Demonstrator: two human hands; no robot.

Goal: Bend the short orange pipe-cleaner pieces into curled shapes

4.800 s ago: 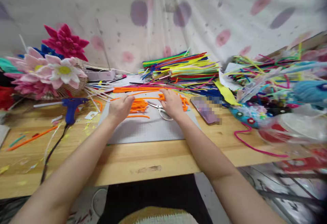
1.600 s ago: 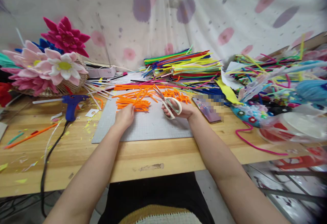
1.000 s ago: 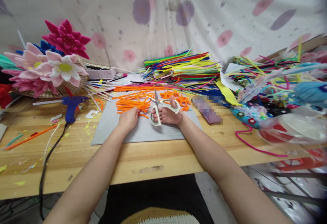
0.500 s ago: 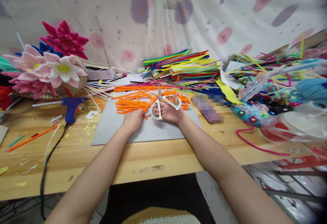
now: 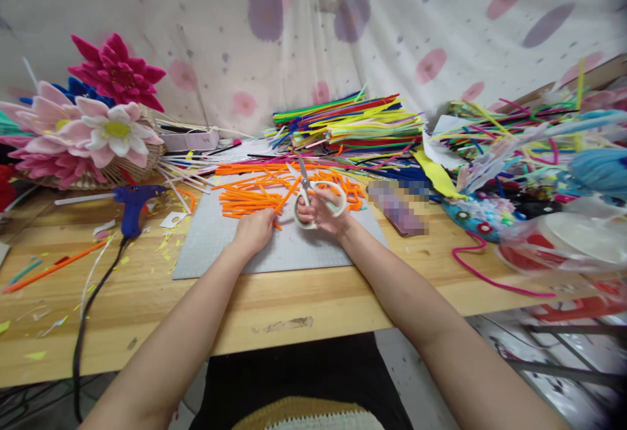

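Pinched in my left hand [image 5: 253,230] is an orange pipe cleaner [image 5: 290,195], slanting up to the right toward the scissors. My right hand [image 5: 327,215] has its fingers through the white-handled scissors [image 5: 304,183], whose blades point up and stand apart. Several straight orange pipe cleaner lengths [image 5: 240,200] lie just beyond my left hand. Behind my right hand is a heap of curled orange pieces [image 5: 349,189], partly hidden by the scissors. Both hands are over a grey cutting mat [image 5: 210,253].
On the left are a blue glue gun [image 5: 131,211] with a black cord and a basket of fuzzy flowers [image 5: 115,131]. Bundled coloured pipe cleaners [image 5: 357,123] are stacked at the back. A blurred-out flat object [image 5: 399,208] lies right of the mat, near a pink strand [image 5: 482,280].
The scissor blades have opened wider, and my right hand has shifted its fingers around the handles. My left hand keeps its pinch in nearly the same place.
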